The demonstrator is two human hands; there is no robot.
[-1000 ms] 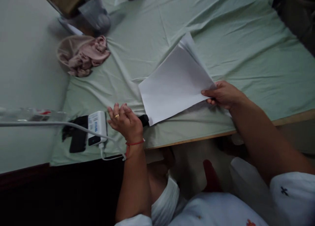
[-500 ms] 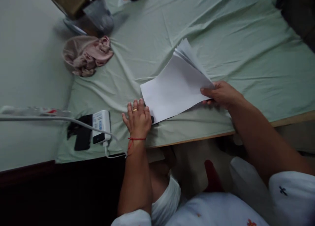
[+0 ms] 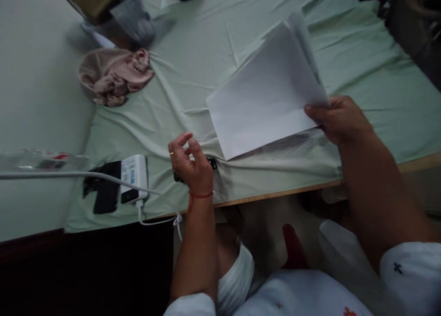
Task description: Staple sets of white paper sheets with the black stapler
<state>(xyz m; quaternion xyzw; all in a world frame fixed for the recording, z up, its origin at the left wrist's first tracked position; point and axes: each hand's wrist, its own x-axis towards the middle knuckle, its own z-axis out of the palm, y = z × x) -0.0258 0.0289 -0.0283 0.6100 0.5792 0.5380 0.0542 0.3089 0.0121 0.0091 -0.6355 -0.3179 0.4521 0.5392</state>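
Observation:
In the head view my right hand (image 3: pixel 344 118) pinches a stack of white paper sheets (image 3: pixel 265 95) at its right end, thumb on top. The sheets are lifted and tilted, and their far edges fan apart in a blur. My left hand (image 3: pixel 191 164) is over a dark, narrow object (image 3: pixel 211 163) near the bed's front edge. Its thumb and forefinger are apart and the other fingers half curled. Most of the dark object is hidden beneath this hand, so its kind cannot be made out.
A green sheet (image 3: pixel 193 72) covers the surface. On the left lie a white power bank (image 3: pixel 135 176) with a cable, a dark phone (image 3: pixel 107 194) and a crumpled pink cloth (image 3: pixel 120 77). A box (image 3: pixel 87 3) stands at the back left. The wooden edge (image 3: pixel 275 194) runs along the front.
My right hand has raised the paper stack and moved it right and away from me. My left hand has turned and curled from lying flat, uncovering more of the dark object.

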